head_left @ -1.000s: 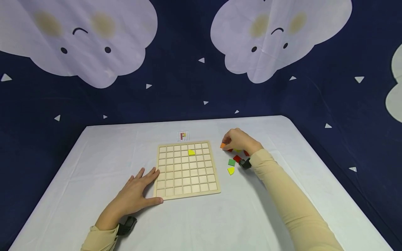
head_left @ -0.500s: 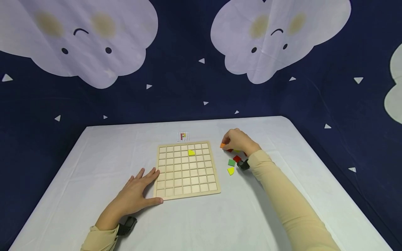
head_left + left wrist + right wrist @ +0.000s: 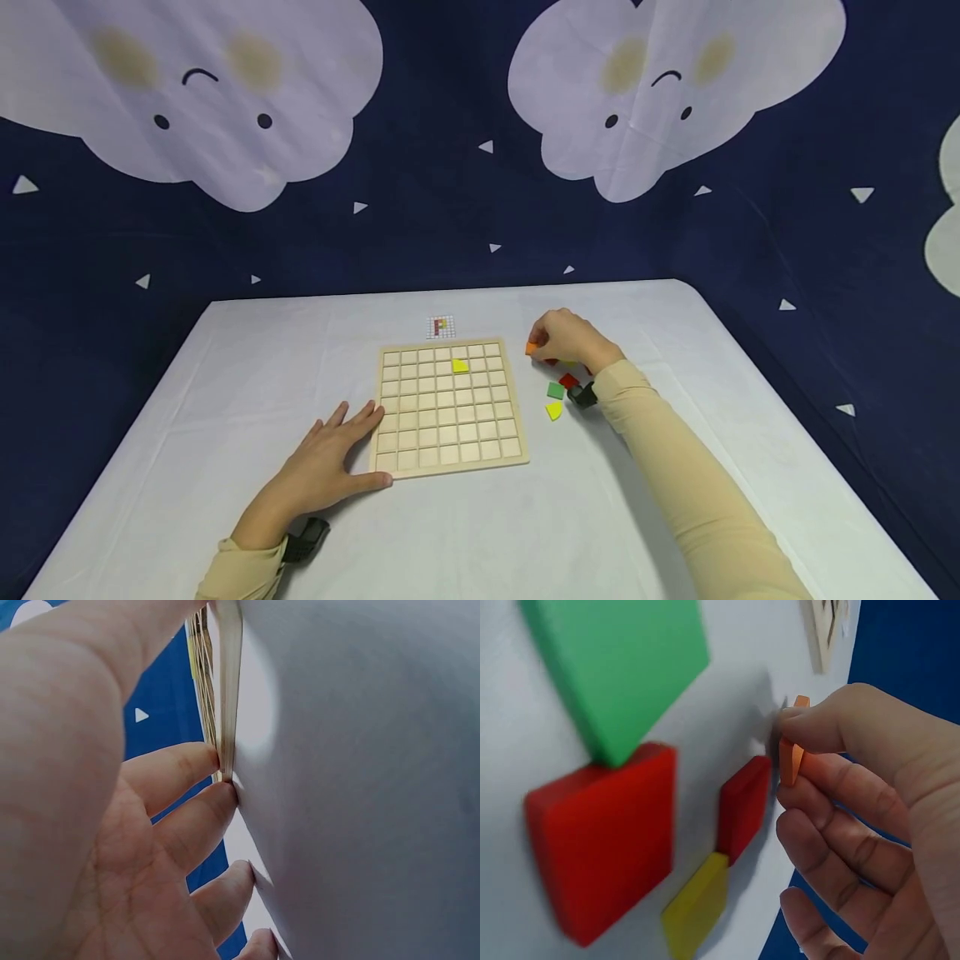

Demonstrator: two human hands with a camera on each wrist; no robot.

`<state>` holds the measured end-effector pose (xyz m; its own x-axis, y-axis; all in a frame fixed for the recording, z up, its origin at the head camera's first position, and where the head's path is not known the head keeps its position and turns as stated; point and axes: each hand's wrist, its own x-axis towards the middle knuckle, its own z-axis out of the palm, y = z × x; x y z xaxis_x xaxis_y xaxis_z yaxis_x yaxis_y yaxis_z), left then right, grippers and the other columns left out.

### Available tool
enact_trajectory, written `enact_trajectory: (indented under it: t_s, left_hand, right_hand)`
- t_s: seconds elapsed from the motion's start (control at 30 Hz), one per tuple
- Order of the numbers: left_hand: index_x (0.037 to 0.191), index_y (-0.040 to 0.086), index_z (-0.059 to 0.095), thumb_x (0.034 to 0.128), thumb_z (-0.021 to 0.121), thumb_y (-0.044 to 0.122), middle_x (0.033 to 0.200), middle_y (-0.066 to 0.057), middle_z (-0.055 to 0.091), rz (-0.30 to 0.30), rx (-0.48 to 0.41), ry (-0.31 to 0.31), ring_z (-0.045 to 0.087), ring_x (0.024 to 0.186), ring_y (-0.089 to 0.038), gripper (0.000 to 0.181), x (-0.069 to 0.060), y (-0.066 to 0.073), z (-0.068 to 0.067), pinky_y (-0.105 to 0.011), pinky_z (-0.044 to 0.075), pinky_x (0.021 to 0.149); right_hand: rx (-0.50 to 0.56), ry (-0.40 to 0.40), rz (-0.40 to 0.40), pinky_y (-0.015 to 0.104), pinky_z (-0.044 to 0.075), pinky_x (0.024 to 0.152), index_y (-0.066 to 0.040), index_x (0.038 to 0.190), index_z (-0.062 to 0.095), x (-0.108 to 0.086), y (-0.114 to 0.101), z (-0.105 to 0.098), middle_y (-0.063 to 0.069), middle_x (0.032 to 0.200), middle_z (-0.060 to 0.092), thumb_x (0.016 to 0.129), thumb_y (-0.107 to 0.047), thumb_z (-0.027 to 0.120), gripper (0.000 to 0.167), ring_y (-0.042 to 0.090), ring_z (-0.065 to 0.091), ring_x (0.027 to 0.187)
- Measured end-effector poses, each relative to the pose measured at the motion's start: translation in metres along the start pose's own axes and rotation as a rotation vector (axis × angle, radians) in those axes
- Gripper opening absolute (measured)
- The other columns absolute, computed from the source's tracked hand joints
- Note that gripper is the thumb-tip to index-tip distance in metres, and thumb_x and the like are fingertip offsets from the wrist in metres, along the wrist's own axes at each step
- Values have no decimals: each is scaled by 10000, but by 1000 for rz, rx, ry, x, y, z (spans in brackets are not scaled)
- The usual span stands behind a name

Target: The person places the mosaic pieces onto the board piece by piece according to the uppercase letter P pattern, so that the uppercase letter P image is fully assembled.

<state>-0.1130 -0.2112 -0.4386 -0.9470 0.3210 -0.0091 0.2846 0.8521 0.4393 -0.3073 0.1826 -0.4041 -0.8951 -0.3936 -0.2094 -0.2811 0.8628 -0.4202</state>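
Note:
My left hand [image 3: 322, 462] rests spread against the left side of a wooden grid board [image 3: 448, 435], its thumb at the near corner. In the left wrist view, fingertips [image 3: 217, 796] touch the edge of the board [image 3: 229, 690]. To the right of the board, my right hand [image 3: 572, 337] pinches an orange tile [image 3: 793, 761] between thumb and fingers, close to the tabletop. One yellow tile [image 3: 460, 366] with a rounded corner sits in an upper cell of the board.
Near my right wrist lie a green tile [image 3: 556, 390], a red tile [image 3: 569, 381] and a yellow rounded tile [image 3: 554, 410]. Further red and yellow tiles are partly hidden under the right hand. A small printed pattern card [image 3: 441, 327] lies beyond the board's far edge.
The right wrist and forearm have shifted slightly left, covering more of a red piece beneath. My right hand keeps its pinch on the orange tile; the left hand stays at the board.

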Motion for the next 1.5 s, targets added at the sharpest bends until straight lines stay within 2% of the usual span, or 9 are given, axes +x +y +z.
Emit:
enact_trajectory:
  t_s: [0.13,0.4,0.5,0.63,0.83,1.03,1.33,1.5]
  left_hand:
    - [1605,81,499,814,876,600,1679,-153,462,-1,-1,7,311,1571,-582,1018,1,0,0,-835,265,1198]
    - [1601,79,505,805,875,622,1675,-162,469,5,-5,4,322,1560,-594,1032,1,1,0,-842,270,1189]
    - [1586,78,526,792,897,594,1668,-167,479,23,-40,6,316,1559,-601,1018,0,-3,0,-854,264,1178]
    - [1548,79,574,752,960,484,1660,-168,492,37,-145,0,275,1580,-590,973,1,-10,-3,-861,194,1197]
    - [1502,109,626,733,989,371,1653,-153,511,32,-218,-13,256,1609,-543,889,1,-17,-4,-840,130,1228]
    - [1479,108,646,727,994,326,1644,-164,518,19,-258,-11,261,1612,-529,857,1,-15,-5,-830,110,1242]
    - [1468,113,657,717,1001,325,1642,-169,520,9,-276,-16,254,1610,-541,853,1,-12,-6,-838,106,1234]
    - [1470,114,656,716,1002,322,1644,-160,522,4,-272,-16,256,1610,-540,855,1,-12,-5,-836,110,1236]
  right_hand:
    - [7,24,-39,273,550,691,-97,1082,808,0,-8,-4,42,1003,786,935,-209,837,186,145,650,718]
    - [40,75,-176,351,585,864,-80,1076,805,7,-21,-3,47,1014,790,891,-172,831,209,189,672,909]
    - [85,93,-241,335,569,866,-88,1060,801,12,-22,2,35,1005,785,869,-180,837,215,186,659,930]
    - [144,115,-305,319,559,862,-108,1058,802,16,-28,8,14,1012,785,857,-204,828,224,176,659,934]
    - [219,120,-335,306,555,857,-115,1074,798,23,-44,17,11,1055,784,863,-198,824,228,166,650,934]
    - [249,98,-338,302,577,875,-106,1124,797,28,-61,26,27,1114,789,877,-184,827,261,163,671,950]
    - [275,45,-368,266,574,830,-99,1111,809,38,-82,40,34,1097,780,859,-155,818,258,144,665,921]
    - [246,18,-385,245,577,828,-70,1120,805,40,-93,46,50,1064,764,854,-143,826,276,123,672,887]
